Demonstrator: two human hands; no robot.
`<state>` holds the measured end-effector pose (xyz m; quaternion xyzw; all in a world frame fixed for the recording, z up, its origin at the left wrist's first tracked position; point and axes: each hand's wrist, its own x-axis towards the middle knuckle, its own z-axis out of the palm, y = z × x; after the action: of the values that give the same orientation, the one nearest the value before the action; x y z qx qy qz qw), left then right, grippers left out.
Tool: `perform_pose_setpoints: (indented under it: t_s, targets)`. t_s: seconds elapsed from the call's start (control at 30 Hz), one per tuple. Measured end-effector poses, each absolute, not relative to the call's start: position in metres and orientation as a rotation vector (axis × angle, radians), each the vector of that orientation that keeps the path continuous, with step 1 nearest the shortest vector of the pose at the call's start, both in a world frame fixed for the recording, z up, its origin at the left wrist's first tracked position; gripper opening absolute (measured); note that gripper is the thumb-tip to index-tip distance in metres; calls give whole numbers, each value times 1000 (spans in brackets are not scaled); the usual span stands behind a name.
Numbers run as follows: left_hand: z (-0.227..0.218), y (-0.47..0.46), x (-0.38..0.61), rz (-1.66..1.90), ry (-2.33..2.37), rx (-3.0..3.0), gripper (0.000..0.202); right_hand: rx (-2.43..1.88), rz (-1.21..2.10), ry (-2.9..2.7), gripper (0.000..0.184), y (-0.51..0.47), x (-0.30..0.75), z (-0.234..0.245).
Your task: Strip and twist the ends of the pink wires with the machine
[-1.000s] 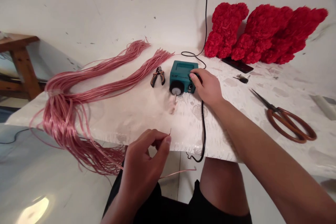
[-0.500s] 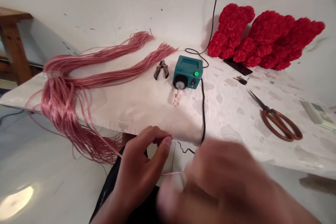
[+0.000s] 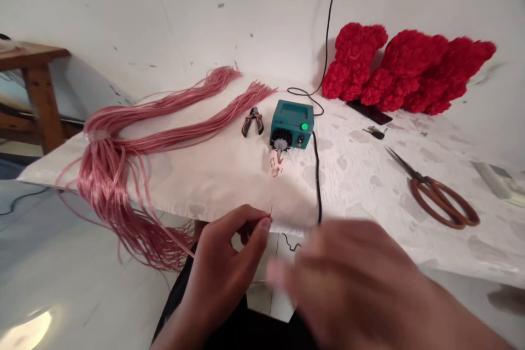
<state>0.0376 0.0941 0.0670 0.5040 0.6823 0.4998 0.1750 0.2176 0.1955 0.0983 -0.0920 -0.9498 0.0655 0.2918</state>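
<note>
My left hand [image 3: 223, 262] is closed in a pinch on a thin pink strand [image 3: 271, 210], whose tip sticks up just past my fingertips in front of the table edge. My right hand [image 3: 353, 279] is low and close to the camera, to the right of the left hand, smeared by motion so its fingers cannot be read. A small teal machine [image 3: 292, 123] with a lit green light and a spinning head stands in the middle of the table, a black cable [image 3: 316, 175] running from it over the table edge.
A large bundle of pink strands [image 3: 123, 147] lies across the left of the white table [image 3: 229, 175] and hangs over its edge. Small pliers [image 3: 251, 120] lie beside the machine. Orange-handled scissors [image 3: 438, 197] lie at right. Red fluffy shapes [image 3: 406, 68] stand at the back, a phone in front of them.
My right hand left the teal machine and came back toward me, beside my left hand. The machine's green light came on and its head now spins.
</note>
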Motion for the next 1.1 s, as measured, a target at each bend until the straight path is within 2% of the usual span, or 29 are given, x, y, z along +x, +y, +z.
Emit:
perform_pose_setpoints:
  t_s: [0.07, 0.23, 0.5, 0.8, 1.1]
  targets:
    - [67, 100, 35, 1425, 1943, 1417, 15, -198, 175, -2500, 31, 231, 197, 95]
    - [59, 109, 31, 1403, 2046, 1472, 14, -261, -141, -2660, 40, 304, 159, 73]
    - [45, 122, 23, 1432, 2074, 1826, 12, -171, -466, -2629, 32, 321, 140, 66]
    - [39, 140, 22, 1423, 2106, 1845, 13, -112, -512, -2522, 21, 325, 132, 58]
    - [38, 150, 20, 1427, 2154, 1738, 13, -143, -471, -2539, 25, 324, 132, 56]
